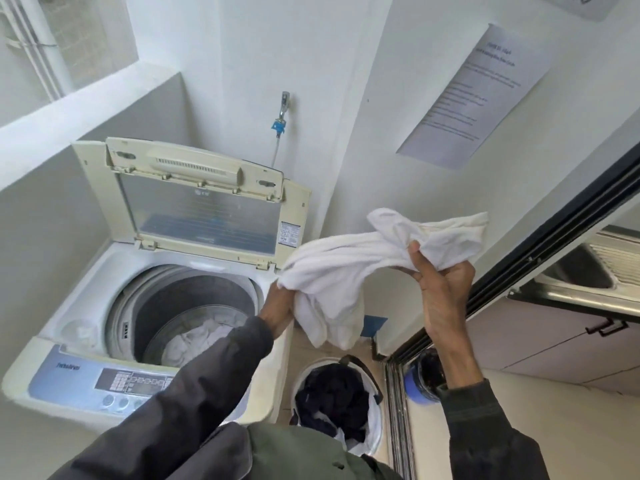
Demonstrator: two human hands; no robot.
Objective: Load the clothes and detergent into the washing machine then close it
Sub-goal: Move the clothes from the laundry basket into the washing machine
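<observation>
A top-loading washing machine (86, 306) stands at the left with its lid (204, 209) raised upright. White laundry (197, 337) lies at the bottom of its drum. Both hands hold one white garment (363, 258) in the air, to the right of the machine's rim. My left hand (277, 308) grips its lower left bunch. My right hand (443, 289) grips its upper right part. A white laundry basket (375, 424) with dark clothes (332, 403) sits on the floor below the garment. No detergent is visible.
The machine's control panel (114, 382) faces me at the front. A tap with a hose (282, 112) is on the back wall. A sliding door frame (519, 271) runs along the right, with a steel sink (588, 271) beyond it. A blue-rimmed container (420, 379) stands by the frame.
</observation>
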